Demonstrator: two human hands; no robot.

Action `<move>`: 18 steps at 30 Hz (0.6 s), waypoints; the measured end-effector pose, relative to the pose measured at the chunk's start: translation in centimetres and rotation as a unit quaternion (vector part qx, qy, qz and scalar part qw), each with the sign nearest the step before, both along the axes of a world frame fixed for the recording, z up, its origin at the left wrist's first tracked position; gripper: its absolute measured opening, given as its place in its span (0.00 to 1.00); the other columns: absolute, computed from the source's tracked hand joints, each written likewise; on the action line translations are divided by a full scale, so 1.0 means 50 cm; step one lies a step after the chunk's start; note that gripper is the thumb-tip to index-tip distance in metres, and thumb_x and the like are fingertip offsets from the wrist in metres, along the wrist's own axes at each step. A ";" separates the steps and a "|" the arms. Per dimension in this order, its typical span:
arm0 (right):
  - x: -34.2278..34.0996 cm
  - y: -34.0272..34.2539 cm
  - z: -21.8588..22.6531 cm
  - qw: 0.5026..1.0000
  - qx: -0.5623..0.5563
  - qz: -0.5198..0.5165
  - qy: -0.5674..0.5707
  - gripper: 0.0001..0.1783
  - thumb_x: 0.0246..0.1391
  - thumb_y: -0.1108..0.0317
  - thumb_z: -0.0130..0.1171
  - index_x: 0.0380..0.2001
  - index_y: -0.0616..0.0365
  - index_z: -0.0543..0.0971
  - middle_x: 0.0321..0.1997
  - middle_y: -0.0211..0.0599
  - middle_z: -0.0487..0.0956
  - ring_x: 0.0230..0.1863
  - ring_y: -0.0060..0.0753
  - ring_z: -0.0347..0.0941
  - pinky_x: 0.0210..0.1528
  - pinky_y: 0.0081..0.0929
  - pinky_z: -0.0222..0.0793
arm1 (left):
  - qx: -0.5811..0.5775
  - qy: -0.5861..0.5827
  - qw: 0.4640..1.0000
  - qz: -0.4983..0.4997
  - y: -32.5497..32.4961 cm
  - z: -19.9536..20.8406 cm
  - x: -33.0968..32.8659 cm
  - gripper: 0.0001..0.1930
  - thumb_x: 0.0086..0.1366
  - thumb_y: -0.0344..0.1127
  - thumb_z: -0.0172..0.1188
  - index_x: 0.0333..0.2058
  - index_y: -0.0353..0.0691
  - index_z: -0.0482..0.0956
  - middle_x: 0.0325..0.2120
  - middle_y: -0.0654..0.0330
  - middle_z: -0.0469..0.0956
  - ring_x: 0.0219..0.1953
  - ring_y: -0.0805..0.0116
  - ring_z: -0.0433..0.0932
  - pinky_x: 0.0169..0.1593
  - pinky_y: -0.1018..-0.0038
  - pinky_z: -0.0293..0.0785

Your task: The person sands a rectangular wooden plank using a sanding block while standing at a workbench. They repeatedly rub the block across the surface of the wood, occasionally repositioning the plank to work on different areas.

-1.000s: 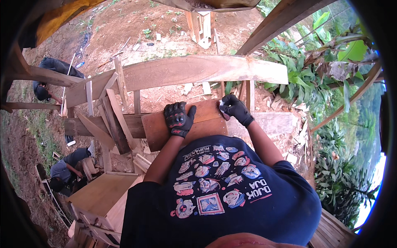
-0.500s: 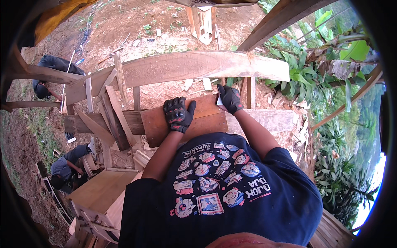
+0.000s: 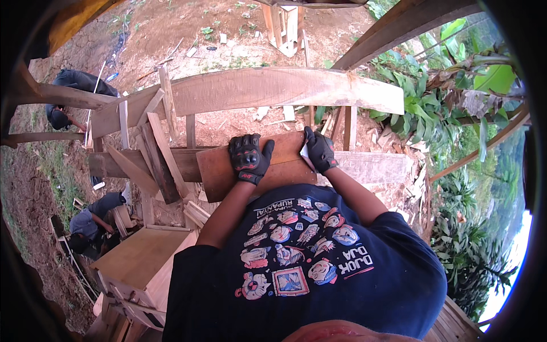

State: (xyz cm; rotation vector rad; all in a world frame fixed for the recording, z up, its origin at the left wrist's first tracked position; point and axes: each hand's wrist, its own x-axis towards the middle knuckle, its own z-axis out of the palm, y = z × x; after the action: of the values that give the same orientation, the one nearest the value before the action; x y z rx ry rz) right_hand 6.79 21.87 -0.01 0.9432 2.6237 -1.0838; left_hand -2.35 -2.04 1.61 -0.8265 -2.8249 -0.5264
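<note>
A reddish-brown wooden panel (image 3: 279,171) of joined boards lies in front of my body, across a long plank (image 3: 370,167). On its left part rests my left hand (image 3: 249,158) in a black glove with red marks, palm down, thumb spread, fingertips at the far edge. My right hand (image 3: 320,150), gloved alike, is closed at the panel's right end around a pale, thin sheet (image 3: 306,155) that looks like sandpaper. The sheet lies against the end edge; most of it is hidden under the fingers.
Beyond the panel runs a long curved beam (image 3: 245,90). Loose boards (image 3: 156,159) lean at the left, above a wooden box-like piece (image 3: 139,256). Two other people bend over work at far left (image 3: 85,82) and lower left (image 3: 94,222). Plants (image 3: 421,102) grow at right.
My right hand has slid a little toward me along the panel's end edge with the pale sheet. My left hand stays in place on the panel. The whole view has shifted slightly.
</note>
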 end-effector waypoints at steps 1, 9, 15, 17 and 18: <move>-0.002 0.005 -0.016 1.000 -0.008 -0.005 0.000 0.33 0.77 0.43 0.46 0.47 0.66 0.84 0.41 0.62 0.86 0.45 0.67 0.83 0.51 0.57 0.75 | -0.002 0.001 1.000 0.000 0.001 -0.002 -0.001 0.22 0.67 0.57 0.67 0.42 0.41 0.87 0.36 0.51 0.86 0.44 0.49 0.82 0.57 0.50 0.73; -0.123 0.069 -0.084 0.993 0.081 0.085 0.005 0.29 0.69 0.55 0.59 0.67 0.60 0.74 0.42 0.58 0.88 0.45 0.62 0.86 0.49 0.56 0.78 | -0.017 -0.042 0.999 0.015 0.006 -0.008 -0.004 0.25 0.68 0.62 0.64 0.41 0.43 0.87 0.40 0.51 0.86 0.49 0.48 0.81 0.63 0.46 0.69; -0.066 0.025 -0.062 0.988 0.140 0.068 -0.018 0.24 0.70 0.56 0.59 0.61 0.61 0.76 0.43 0.59 0.88 0.45 0.63 0.86 0.47 0.55 0.80 | 0.000 -0.034 0.999 0.016 -0.002 -0.014 -0.001 0.25 0.68 0.62 0.64 0.41 0.43 0.86 0.38 0.51 0.85 0.48 0.48 0.80 0.63 0.46 0.69; -0.040 0.039 -0.101 0.998 0.062 0.030 -0.003 0.24 0.70 0.57 0.59 0.60 0.62 0.76 0.40 0.60 0.88 0.44 0.65 0.86 0.47 0.54 0.81 | 0.001 -0.034 0.999 0.013 -0.003 -0.005 0.001 0.25 0.68 0.61 0.65 0.41 0.42 0.86 0.38 0.51 0.85 0.47 0.48 0.81 0.62 0.47 0.70; -0.030 0.042 -0.111 0.995 0.078 0.058 -0.002 0.24 0.70 0.58 0.58 0.62 0.62 0.76 0.39 0.61 0.88 0.43 0.66 0.86 0.47 0.55 0.81 | 0.000 -0.030 0.999 0.012 -0.006 0.001 0.003 0.24 0.68 0.60 0.65 0.41 0.42 0.87 0.39 0.51 0.85 0.47 0.48 0.81 0.61 0.48 0.70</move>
State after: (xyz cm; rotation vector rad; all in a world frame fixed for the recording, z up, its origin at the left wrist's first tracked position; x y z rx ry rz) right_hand 5.27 23.99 -5.58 0.8077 2.7543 -0.8604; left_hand -2.21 -2.36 1.66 -0.7886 -2.8865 -0.5564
